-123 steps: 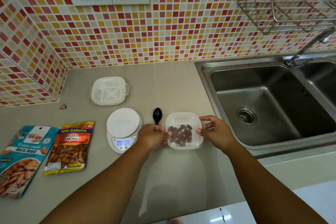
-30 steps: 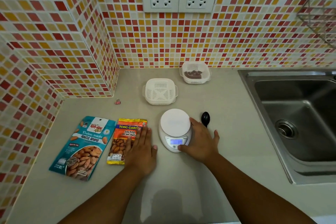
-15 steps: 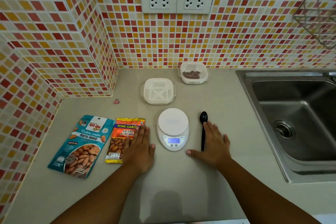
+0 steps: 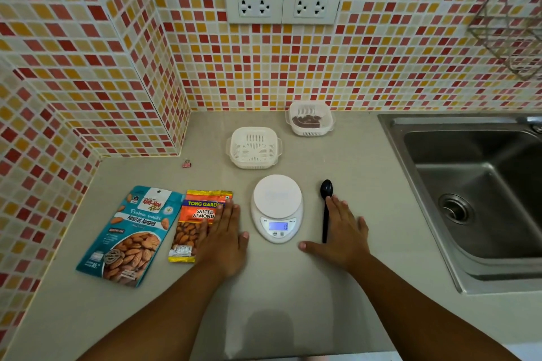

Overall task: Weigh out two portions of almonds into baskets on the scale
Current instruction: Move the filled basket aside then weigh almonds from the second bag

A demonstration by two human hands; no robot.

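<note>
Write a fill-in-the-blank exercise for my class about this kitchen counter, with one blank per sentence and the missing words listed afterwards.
1. The platform of the scale has ______ on it.
2. The black spoon lies on the counter beside the ______ hand.
3. The basket holding almonds stands nearest the ______.
4. The left hand rests partly on the ______ packet.

Missing words: nothing; right; wall; salted almonds

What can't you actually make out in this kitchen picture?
Head view only:
- Salted almonds packet: right side hidden under the left hand.
- Filled basket: almond count too small to tell.
- Sink: cut off by the right edge.
- Wire rack: cut off at the top corner.
</note>
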